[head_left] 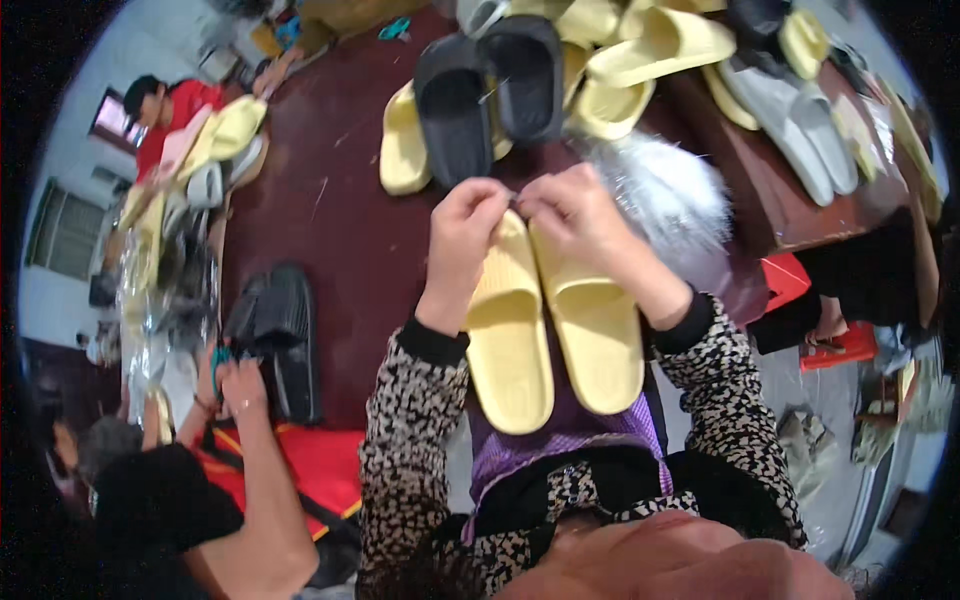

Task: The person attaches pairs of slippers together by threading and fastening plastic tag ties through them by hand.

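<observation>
A person in black-and-cream patterned sleeves works at a dark red tabletop, seen from above through a round fisheye view. At the centre, a little toward five o'clock, lie two pale yellow slippers: a left slipper and a right slipper, side by side, toe ends toward twelve, heels toward six over the lap of a purple checked apron. Lying so, they bring the toes to where both hands meet.

The left hand and right hand come together at those toes, fingers of each drawn into a pinch, presumably because something small needs both sets of fingertips. The fingers cover that spot, so what they pinch cannot be made out.

Toward twelve, two dark slippers lie paired across yellow ones, and a yellow pile spreads at one o'clock, probably stacked there to leave working room nearer the body. At two o'clock are a shiny bundle of clear plastic and, farther out, grey slippers. Between eight and nine, a co-worker's hand is beside teal scissors, near a dark pair.
</observation>
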Demonstrator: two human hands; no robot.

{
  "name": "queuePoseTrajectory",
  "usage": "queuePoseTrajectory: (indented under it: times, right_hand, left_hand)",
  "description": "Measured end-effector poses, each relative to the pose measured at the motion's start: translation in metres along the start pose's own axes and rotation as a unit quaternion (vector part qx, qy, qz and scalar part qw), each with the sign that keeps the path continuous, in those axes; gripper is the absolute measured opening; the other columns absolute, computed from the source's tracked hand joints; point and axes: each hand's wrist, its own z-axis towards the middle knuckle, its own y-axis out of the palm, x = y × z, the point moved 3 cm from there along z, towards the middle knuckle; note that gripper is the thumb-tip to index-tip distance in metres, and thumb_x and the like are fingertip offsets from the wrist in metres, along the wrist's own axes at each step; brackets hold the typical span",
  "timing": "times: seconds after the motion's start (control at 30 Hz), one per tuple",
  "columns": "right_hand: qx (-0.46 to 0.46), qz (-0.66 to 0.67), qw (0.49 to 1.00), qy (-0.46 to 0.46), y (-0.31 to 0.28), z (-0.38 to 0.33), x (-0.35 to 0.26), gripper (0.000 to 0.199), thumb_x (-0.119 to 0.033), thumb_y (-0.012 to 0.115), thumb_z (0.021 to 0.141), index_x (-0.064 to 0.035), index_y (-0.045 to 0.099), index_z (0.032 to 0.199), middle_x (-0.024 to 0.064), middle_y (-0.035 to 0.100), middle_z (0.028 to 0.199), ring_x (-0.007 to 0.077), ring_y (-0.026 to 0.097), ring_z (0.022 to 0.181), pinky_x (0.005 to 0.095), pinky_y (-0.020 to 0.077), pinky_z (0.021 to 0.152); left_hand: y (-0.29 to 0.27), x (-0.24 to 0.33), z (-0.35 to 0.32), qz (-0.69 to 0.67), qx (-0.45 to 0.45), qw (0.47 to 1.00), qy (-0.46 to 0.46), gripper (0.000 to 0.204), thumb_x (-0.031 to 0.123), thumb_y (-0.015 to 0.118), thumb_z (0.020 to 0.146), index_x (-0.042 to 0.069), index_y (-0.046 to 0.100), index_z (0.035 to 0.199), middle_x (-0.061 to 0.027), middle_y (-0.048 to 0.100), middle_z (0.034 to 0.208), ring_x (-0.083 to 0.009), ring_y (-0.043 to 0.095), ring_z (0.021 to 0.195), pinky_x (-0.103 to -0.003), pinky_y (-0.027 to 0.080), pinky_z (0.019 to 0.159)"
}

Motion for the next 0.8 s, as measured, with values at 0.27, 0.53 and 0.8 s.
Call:
queuePoseTrajectory:
  times: [0.27,0.53,0.8]
  right_hand:
    - [0.010,-0.030,0.999,-0.032,-0.015,0.003,-0.005,0.006,-0.003,0.063,0.074,-0.0071,0.062,0.078,0.0063,0.063,0.071,0.0239,0.058,0.069,0.0341,0.0398,0.074]
    - [0.002,-0.022,0.999,-0.043,-0.012,0.003,-0.005,0.005,-0.003,0.063,0.075,-0.0066,0.060,0.077,0.0071,0.060,0.068,0.0251,0.056,0.068,0.0342,0.0388,0.073]
    - [0.016,-0.017,0.999,-0.043,-0.009,-0.001,-0.002,0.005,-0.002,0.062,0.076,-0.0063,0.059,0.077,0.0076,0.058,0.067,0.0256,0.056,0.067,0.0346,0.0388,0.073]
  left_hand:
    - [0.006,-0.001,0.006,-0.059,-0.049,0.997,0.009,0.004,0.002,0.059,0.086,0.004,0.062,0.084,0.0061,0.052,0.069,-0.0007,0.044,0.056,-0.016,0.033,0.050]
    - [0.007,-0.001,0.006,-0.054,-0.064,0.996,-0.005,0.005,0.001,0.059,0.085,0.004,0.062,0.084,0.0063,0.054,0.070,-0.0002,0.046,0.059,-0.016,0.036,0.054]
    - [0.008,-0.001,0.007,-0.042,-0.082,0.995,-0.026,0.005,0.000,0.059,0.084,0.004,0.062,0.083,0.0061,0.055,0.071,-0.0003,0.048,0.061,-0.016,0.038,0.056]
